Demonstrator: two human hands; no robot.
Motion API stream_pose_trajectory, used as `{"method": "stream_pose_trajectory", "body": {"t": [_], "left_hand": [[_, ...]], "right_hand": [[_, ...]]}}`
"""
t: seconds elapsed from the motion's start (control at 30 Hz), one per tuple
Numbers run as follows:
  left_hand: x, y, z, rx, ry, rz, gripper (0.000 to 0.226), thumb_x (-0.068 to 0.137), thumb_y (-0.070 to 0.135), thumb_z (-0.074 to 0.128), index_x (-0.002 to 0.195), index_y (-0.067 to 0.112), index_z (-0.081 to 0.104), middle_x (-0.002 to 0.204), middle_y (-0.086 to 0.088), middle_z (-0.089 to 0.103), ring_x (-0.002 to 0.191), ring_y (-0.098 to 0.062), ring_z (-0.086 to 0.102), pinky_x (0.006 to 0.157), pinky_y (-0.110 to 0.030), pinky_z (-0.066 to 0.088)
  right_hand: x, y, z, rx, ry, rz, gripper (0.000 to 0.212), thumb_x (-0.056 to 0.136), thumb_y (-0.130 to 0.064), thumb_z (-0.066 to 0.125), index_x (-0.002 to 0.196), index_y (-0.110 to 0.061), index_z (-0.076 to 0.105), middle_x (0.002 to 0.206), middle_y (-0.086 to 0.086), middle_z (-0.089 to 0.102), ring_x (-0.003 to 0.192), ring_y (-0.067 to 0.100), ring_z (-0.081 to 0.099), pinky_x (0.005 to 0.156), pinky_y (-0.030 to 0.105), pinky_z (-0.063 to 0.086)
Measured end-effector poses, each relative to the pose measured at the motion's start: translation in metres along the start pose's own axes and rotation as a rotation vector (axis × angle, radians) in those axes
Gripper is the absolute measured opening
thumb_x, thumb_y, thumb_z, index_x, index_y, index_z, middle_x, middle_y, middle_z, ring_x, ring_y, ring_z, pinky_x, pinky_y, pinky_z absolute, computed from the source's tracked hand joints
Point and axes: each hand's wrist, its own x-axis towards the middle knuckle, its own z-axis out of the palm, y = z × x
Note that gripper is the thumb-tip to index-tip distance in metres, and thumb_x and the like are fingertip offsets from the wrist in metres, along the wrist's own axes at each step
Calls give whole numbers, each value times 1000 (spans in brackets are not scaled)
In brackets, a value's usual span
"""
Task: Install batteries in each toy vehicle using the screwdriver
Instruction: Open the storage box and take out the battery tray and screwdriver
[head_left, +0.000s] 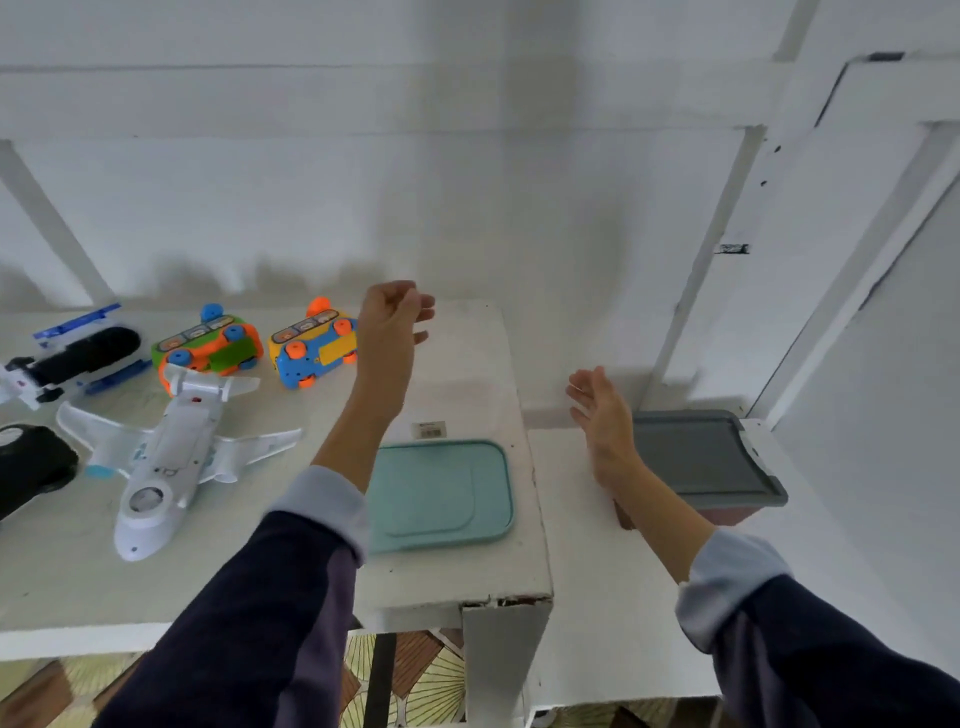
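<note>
Label (429, 430) on white table (467, 571), print seemingly too blurred to read, left hand (392, 325) loosely curled, right hand (597, 402) relaxed, both empty.

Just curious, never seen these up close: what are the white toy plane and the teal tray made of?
The toy plane looks like moulded plastic, glossy white with smooth rounded edges. The teal tray also seems plastic, but matte, with a soft even sheen and rounded rim; silicone can't be ruled out.

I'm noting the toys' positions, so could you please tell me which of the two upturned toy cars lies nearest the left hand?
The blue and yellow car with orange wheels, just beside the left hand; the green and orange car lies further left.
</note>
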Motion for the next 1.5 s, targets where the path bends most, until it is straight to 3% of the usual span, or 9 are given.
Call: {"method": "stream_pose_trajectory", "body": {"t": [0.17, 0.33, 0.57, 0.67, 0.77, 1.03, 1.27, 1.37, 1.5], "left_hand": [[-15, -15, 98, 82, -242, -97, 14, 100, 8, 43, 108, 6, 54, 88, -2, 64, 85, -17, 61, 76, -32, 49], [-36, -60, 193, 129, -368, -216, 18, 101, 9, 40, 110, 6, 55, 96, -5, 63, 90, -17, 61, 83, -35, 50], [-44, -156, 307, 165, -312, -432, 17, 101, 8, 39, 106, 6, 55, 89, -1, 62, 85, -16, 60, 74, -28, 48], [-47, -206, 337, 217, -230, -523, 19, 100, 8, 41, 92, 14, 56, 88, -2, 64, 86, -17, 59, 72, -28, 46], [-53, -249, 354, 328, -144, -588, 19, 99, 10, 43, 88, 17, 57, 94, -4, 65, 90, -21, 58, 74, -30, 46], [-70, -319, 350, 742, -116, -625, 22, 99, 12, 44, 112, 1, 57, 108, -14, 60, 89, -19, 50, 76, -26, 37], [-50, -359, 341, 922, -15, -590, 46, 96, 24, 54, 134, 1, 42, 134, -17, 44, 124, -31, 40, 96, -38, 39], [-48, -374, 336, 855, -36, -721, 60, 95, 30, 58, 141, 1, 34, 140, -19, 42, 127, -35, 42, 99, -43, 39], [-51, -386, 327, 868, -3, -691, 49, 93, 28, 61, 131, 3, 45, 126, -14, 57, 114, -32, 54, 88, -38, 44]], "right_hand": [[22, -14, -53, 14, 91, -31, 23, 101, -24, 35, 91, -19, 55, 105, 4, 56, 104, 19, 53, 92, 34, 41], [52, -9, -127, -1, 190, -14, 22, 100, -21, 38, 96, -12, 57, 99, 6, 58, 95, 19, 55, 88, 35, 45], [124, 15, -254, -190, 247, 83, 14, 97, -14, 45, 101, -9, 57, 89, 0, 59, 86, 14, 56, 79, 26, 47], [159, 32, -305, -370, 221, 144, 19, 95, -17, 49, 110, -8, 58, 93, 1, 59, 88, 18, 57, 79, 30, 49], [187, 46, -338, -513, 141, 199, 21, 95, -17, 49, 111, -7, 57, 96, 0, 57, 92, 19, 55, 80, 30, 45], [241, 93, -372, -714, 58, 297, 21, 95, -17, 49, 111, -5, 55, 108, 7, 57, 94, 17, 50, 80, 26, 38], [259, 135, -387, -923, 95, 424, 42, 92, -21, 57, 126, 2, 44, 131, 17, 42, 118, 32, 43, 94, 39, 39], [262, 148, -388, -935, 51, 498, 44, 91, -26, 57, 124, -2, 43, 126, 16, 49, 108, 32, 50, 90, 43, 44], [262, 158, -384, -1059, 47, 503, 40, 93, -36, 53, 120, -7, 44, 114, 9, 56, 95, 26, 54, 75, 34, 39]]}}
